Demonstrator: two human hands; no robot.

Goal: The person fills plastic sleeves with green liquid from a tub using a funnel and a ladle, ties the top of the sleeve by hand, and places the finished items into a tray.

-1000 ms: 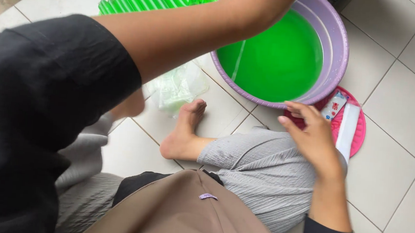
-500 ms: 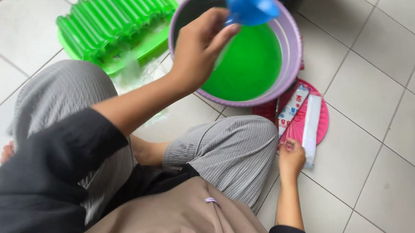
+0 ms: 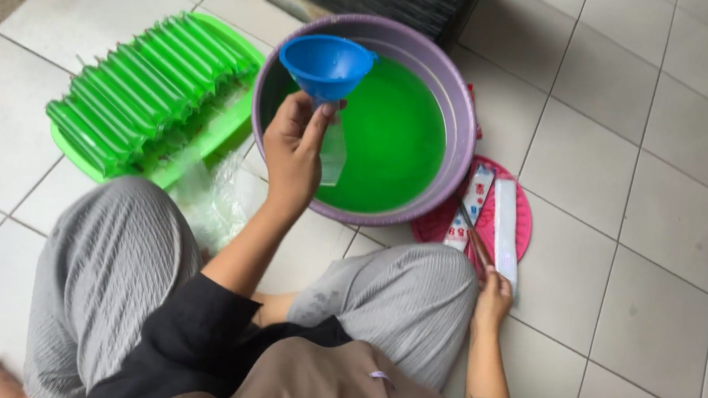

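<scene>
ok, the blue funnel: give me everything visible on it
The blue funnel looks like smooth, glossy plastic: a wide round cone with a small tab on the rim's right side, narrowing to a short spout. It stands upright, mouth up, raised over the left edge of the purple basin of green liquid. The left hand grips it at the spout, where a clear narrow plastic bag hangs down.

My left hand (image 3: pixel 292 156) holds the blue funnel (image 3: pixel 326 66) over the purple basin (image 3: pixel 459 131) — this blocks the near rim. The green tray (image 3: pixel 207 141) closes the left side and the pink plate (image 3: pixel 520 229) the right, but bare tiles (image 3: pixel 648 205) beyond it stay open.
</scene>
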